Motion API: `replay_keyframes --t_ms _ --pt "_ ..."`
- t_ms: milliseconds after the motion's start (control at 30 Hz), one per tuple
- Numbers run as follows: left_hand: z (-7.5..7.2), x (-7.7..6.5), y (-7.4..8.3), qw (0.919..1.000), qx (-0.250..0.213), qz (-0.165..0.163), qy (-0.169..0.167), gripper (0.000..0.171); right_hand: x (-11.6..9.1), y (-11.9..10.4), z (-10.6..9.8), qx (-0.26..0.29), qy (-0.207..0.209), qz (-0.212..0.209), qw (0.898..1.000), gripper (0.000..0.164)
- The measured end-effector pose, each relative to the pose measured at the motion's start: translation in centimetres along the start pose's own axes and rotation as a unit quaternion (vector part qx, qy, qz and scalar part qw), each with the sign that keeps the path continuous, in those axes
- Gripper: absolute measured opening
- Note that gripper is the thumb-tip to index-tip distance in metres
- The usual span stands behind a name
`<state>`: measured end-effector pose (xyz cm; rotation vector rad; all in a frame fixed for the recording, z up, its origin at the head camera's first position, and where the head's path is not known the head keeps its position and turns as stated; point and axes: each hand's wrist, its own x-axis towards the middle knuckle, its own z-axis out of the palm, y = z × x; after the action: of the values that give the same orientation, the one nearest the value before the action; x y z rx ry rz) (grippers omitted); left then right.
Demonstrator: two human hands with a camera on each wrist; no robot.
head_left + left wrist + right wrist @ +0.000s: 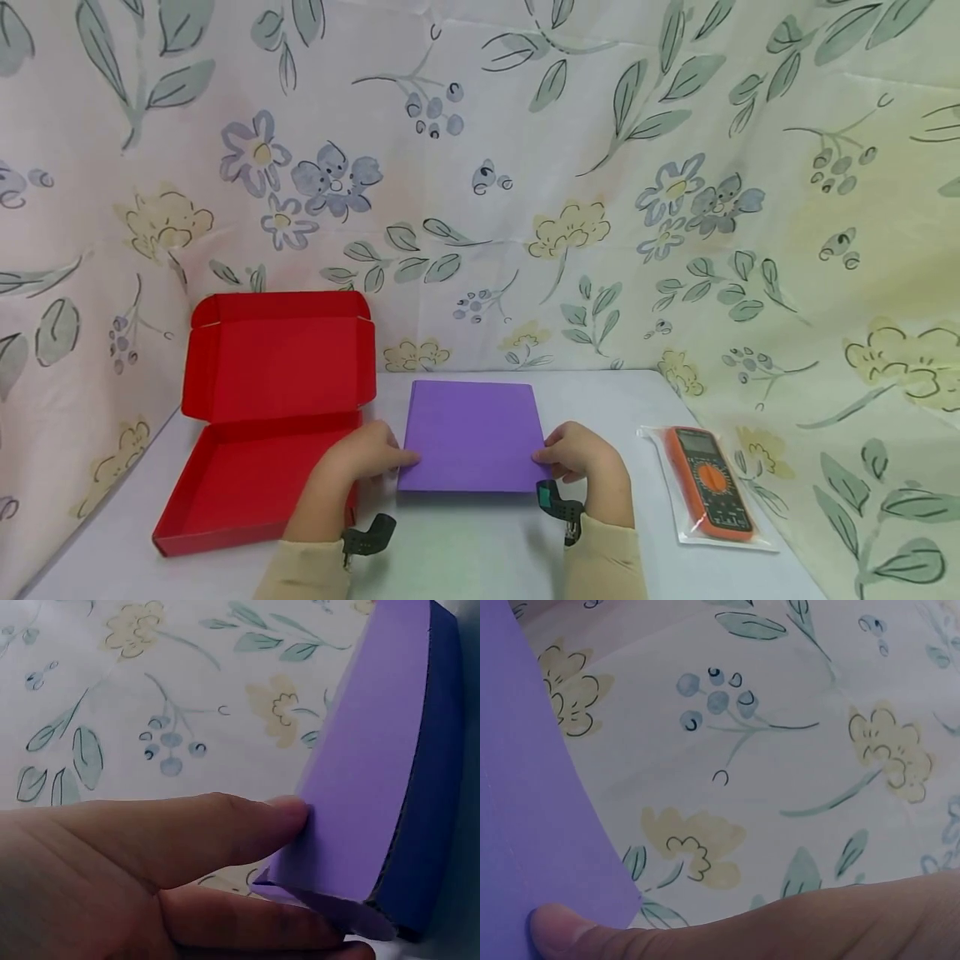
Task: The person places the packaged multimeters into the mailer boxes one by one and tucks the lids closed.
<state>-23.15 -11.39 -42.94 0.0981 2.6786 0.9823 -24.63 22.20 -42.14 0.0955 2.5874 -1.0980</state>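
A flat purple cardboard box (474, 437) lies between both hands in the middle of the head view. My left hand (369, 450) grips its left side, the thumb on the purple surface and the fingers curled lower down. That grip shows closer in the left wrist view, where a small flap juts from a corner of the purple box (360, 765). At the right side, my right hand (583, 454) pinches the box's edge. In the right wrist view its thumb presses on the purple box (532, 810); the other fingers are hidden there.
An open red box (288, 358) stands to the left, its lid raised against the floral cloth (480, 167). On the right of the white table (450, 550) lies an orange multimeter (711, 483) in a clear plastic bag.
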Motion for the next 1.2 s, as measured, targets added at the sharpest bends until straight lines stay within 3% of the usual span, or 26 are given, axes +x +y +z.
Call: replay_keyframes --t_ms 233,633,1200 --pt "-0.12 -0.13 -0.06 0.9994 0.015 -0.016 -0.028 0.027 -0.06 -0.12 0.20 -0.013 0.007 -0.002 1.000 0.035" --pt "-0.21 -0.42 0.34 0.9991 0.026 0.005 -0.032 0.025 -0.15 -0.18 0.41 -0.016 0.014 0.006 1.000 0.032" --pt "-0.37 -0.54 0.19 0.9988 0.034 0.001 -0.036 0.026 -0.39 -0.14 0.52 -0.014 -0.001 0.019 1.000 0.028"
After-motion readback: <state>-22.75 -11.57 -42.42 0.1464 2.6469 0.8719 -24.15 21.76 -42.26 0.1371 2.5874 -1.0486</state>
